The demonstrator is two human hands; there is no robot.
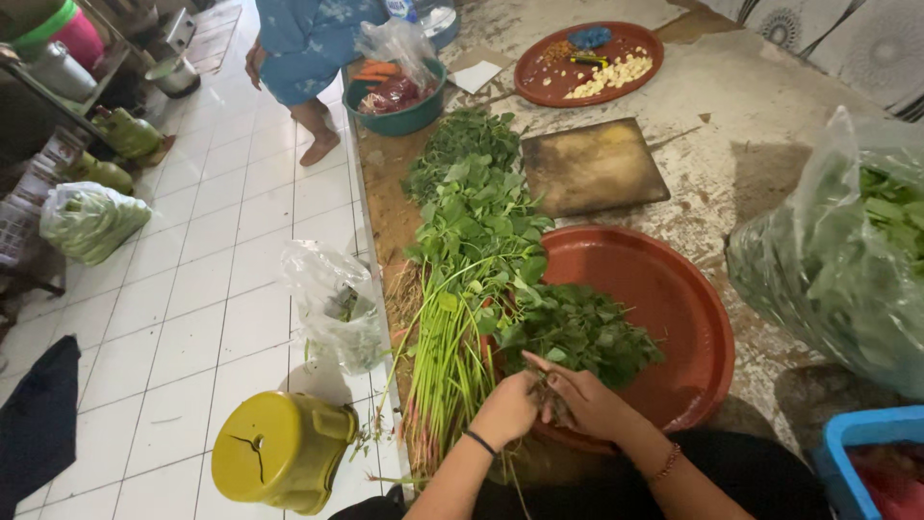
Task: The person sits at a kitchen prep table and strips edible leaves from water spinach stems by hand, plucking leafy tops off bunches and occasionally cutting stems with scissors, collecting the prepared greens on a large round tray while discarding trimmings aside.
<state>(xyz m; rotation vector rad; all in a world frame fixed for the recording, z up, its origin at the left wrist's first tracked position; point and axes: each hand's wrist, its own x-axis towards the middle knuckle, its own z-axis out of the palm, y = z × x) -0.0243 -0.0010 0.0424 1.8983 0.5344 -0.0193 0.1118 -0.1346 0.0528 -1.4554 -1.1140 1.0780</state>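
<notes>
Bags: clear plastic bag of greens (847, 260) at right, crumpled clear bag (332, 303) on floor w/ yellow bucket (281, 451). Leafy bunch (577, 332) lay over red basin (674, 318) rim; green leaves, thin stems. Left hand (505, 409) & right hand (582, 395) both pinched its stems.

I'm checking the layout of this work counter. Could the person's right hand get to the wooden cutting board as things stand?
Probably yes, with a stretch. The right hand grips a bunch of leafy stems over the big red basin. The wooden cutting board lies bare just beyond the basin, nothing tall between.
</notes>
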